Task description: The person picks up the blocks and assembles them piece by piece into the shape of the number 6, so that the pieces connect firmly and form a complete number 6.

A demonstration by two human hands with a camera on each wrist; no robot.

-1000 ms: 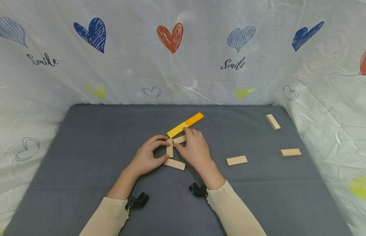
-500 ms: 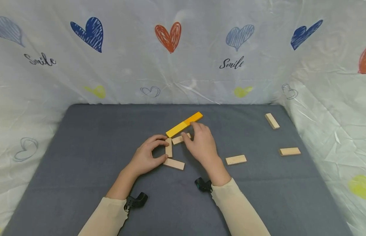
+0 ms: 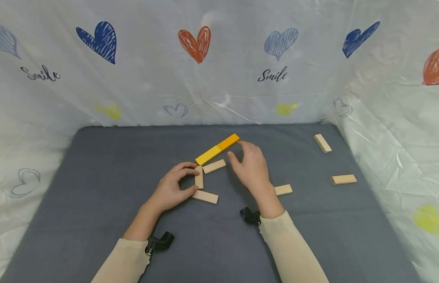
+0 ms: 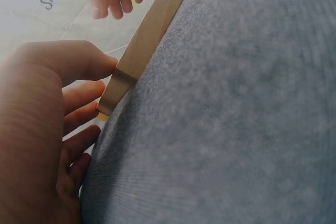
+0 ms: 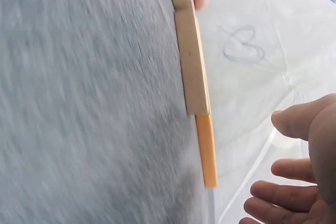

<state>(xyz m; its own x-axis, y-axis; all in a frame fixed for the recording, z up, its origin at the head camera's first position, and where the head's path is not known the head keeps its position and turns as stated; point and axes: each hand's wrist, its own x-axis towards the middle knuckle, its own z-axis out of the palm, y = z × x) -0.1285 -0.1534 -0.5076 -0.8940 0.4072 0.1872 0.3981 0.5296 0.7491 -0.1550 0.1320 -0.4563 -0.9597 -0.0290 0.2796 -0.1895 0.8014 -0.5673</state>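
Observation:
In the head view, my left hand (image 3: 170, 190) holds a short upright-pointing wooden block (image 3: 199, 179) between thumb and fingers, its thumb also right at a second wooden block (image 3: 206, 197) on the near side. A third wooden block (image 3: 214, 166) slants off from the held one's far end. Beyond it, a yellow block (image 3: 207, 156) and an orange block (image 3: 228, 142) lie end to end in a slanting line. My right hand (image 3: 253, 169) hovers beside the orange block's far end, thumb and fingers apart, holding nothing. In the right wrist view its fingers (image 5: 281, 195) are spread, away from the blocks.
One loose wooden block (image 3: 284, 190) lies partly behind my right wrist. Two more, a far block (image 3: 323, 143) and a nearer block (image 3: 343, 179), lie at the right side of the grey cloth-covered table (image 3: 134, 153). A white printed curtain (image 3: 141, 78) hangs behind.
My right hand has let go of the slanting wooden block and moved right and away, towards the orange block's far end. My left hand stays at its block. The view has shifted slightly.

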